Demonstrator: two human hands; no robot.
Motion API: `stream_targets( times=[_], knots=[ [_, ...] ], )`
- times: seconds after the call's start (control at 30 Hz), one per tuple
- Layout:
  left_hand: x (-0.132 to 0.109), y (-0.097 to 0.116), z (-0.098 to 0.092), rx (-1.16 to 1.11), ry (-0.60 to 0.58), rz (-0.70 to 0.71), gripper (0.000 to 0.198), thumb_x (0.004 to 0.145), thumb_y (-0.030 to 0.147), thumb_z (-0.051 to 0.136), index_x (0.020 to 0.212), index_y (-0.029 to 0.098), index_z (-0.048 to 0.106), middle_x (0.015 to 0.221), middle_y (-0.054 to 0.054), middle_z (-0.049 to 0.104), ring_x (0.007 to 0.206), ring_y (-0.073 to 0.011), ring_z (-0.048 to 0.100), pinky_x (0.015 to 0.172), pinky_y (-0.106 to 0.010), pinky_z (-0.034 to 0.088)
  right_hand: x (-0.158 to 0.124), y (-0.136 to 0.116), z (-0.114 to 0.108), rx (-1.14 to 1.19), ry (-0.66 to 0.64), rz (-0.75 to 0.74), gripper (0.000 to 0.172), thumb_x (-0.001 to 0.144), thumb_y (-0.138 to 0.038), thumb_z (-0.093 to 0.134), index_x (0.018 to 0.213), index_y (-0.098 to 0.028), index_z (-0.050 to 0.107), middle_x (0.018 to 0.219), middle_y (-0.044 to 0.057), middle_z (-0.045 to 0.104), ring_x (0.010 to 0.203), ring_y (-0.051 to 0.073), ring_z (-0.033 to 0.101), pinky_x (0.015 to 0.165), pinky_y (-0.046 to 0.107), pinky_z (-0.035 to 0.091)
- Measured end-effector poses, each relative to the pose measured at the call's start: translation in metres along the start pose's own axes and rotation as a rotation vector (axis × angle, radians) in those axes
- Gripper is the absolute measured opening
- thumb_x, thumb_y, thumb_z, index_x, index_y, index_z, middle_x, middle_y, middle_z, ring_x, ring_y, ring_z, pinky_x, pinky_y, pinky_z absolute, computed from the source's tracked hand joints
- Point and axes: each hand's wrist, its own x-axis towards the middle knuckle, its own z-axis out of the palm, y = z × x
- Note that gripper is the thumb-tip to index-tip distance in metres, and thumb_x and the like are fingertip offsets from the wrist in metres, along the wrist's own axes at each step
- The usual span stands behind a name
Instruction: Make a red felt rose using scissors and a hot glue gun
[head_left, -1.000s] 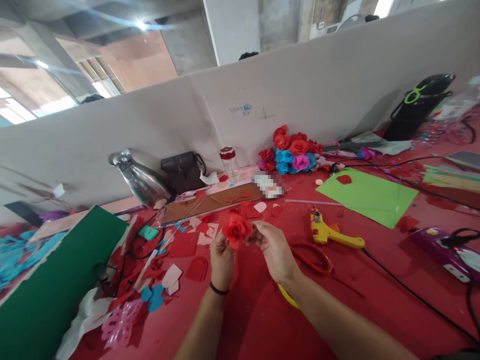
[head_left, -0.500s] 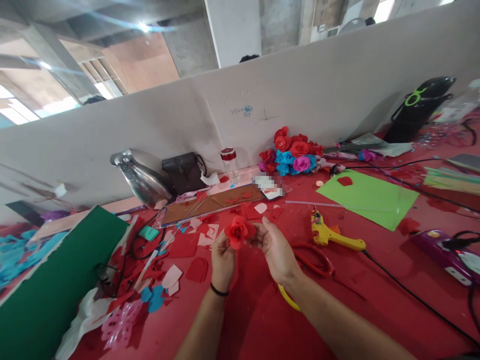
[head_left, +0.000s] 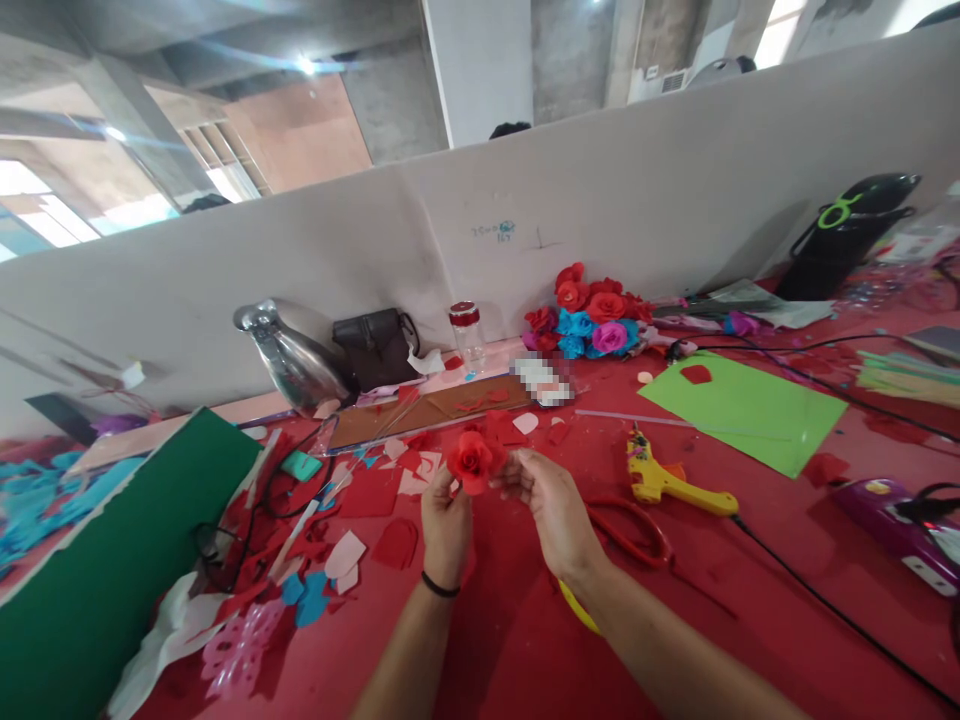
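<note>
A red foam rose [head_left: 472, 461] is held up above the red table [head_left: 720, 620] between both my hands. My left hand [head_left: 445, 526], with a black band on its wrist, is closed round the rose from below. My right hand [head_left: 551, 508] pinches the rose's right outer petal with thumb and fingertips. Red scissors [head_left: 636, 531] lie just right of my right hand. A yellow glue gun [head_left: 670, 481] lies beyond them with its black cord trailing to the right.
Red, white and blue foam scraps [head_left: 352, 520] litter the left. A green sheet [head_left: 90, 590] lies far left, a lime sheet [head_left: 750, 410] at right. Finished roses [head_left: 589, 312], a jar [head_left: 466, 336], a bag [head_left: 376, 346] and a steel jug [head_left: 289, 355] stand against the white divider. A purple device [head_left: 892, 515] sits far right.
Both hands stay on the rose with small shifts of the right fingers on the petal. The view has drifted slightly, so things sit a little lower and further right.
</note>
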Motion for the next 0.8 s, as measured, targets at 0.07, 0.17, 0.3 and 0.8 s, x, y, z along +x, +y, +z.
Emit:
stream_targets(
  times=[0.07, 0.17, 0.3, 0.8],
  knots=[
    [-0.001, 0.003, 0.002, -0.024, -0.004, -0.002, 0.011, 0.066, 0.017, 0.063, 0.075, 0.018, 0.069, 0.075, -0.002, 0.069, 0.073, -0.0162, 0.059, 0.073, -0.028, 0.045, -0.001, 0.001, 0.001, -0.020, -0.007, -0.021, 0.027, 0.071, -0.046, 0.059, 0.071, -0.020, 0.067, 0.071, 0.004, 0.068, 0.066, 0.019, 0.058, 0.065, 0.031, 0.042],
    [-0.001, 0.007, 0.004, -0.087, 0.018, -0.031, 0.012, 0.064, 0.021, 0.067, 0.076, 0.017, 0.069, 0.074, -0.002, 0.069, 0.074, -0.0172, 0.059, 0.073, -0.029, 0.045, 0.000, 0.002, 0.000, -0.030, 0.021, -0.011, 0.026, 0.071, -0.045, 0.058, 0.073, -0.020, 0.068, 0.072, 0.004, 0.068, 0.067, 0.018, 0.058, 0.065, 0.030, 0.042],
    [0.001, 0.006, 0.004, -0.252, 0.071, -0.152, 0.022, 0.062, 0.027, 0.072, 0.081, 0.017, 0.067, 0.074, -0.002, 0.067, 0.075, -0.0168, 0.060, 0.072, -0.029, 0.046, 0.002, 0.003, -0.003, -0.046, 0.083, 0.014, 0.025, 0.068, -0.043, 0.060, 0.072, -0.020, 0.069, 0.073, 0.004, 0.068, 0.065, 0.016, 0.055, 0.062, 0.029, 0.040],
    [0.003, 0.020, -0.008, -0.969, -0.180, -0.750, 0.012, 0.077, 0.006, 0.052, 0.069, 0.014, 0.050, 0.062, 0.003, 0.038, 0.048, -0.0038, 0.037, 0.044, -0.012, 0.033, 0.004, 0.011, -0.002, -0.132, 0.057, 0.015, 0.022, 0.064, -0.041, 0.064, 0.064, -0.019, 0.068, 0.065, 0.003, 0.066, 0.062, 0.015, 0.054, 0.059, 0.027, 0.039]
  ],
)
